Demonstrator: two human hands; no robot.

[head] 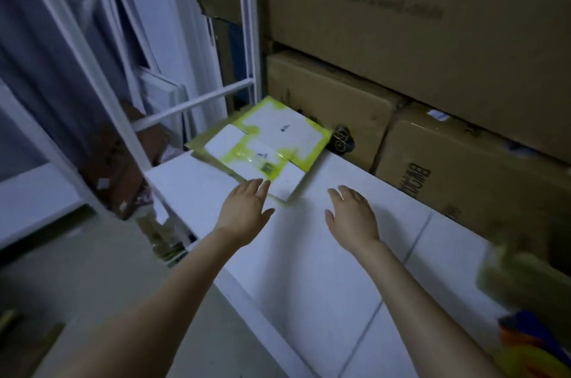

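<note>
A flat yellow-green and white board [278, 136] with small screws and a clear bag on it lies at the far end of a white slab surface [309, 254]. My left hand [245, 207] reaches forward with straight fingers, its fingertips at the board's near edge. My right hand [352, 214] hovers open over the white surface, to the right of the board's near corner, and holds nothing.
Large cardboard boxes [401, 38] are stacked against the back and right. A white metal frame [191, 102] stands at the left, with brown clutter [123, 174] below it. A dark ornament [341, 136] sits behind the board. Blurred colourful items [531, 337] lie at the right edge.
</note>
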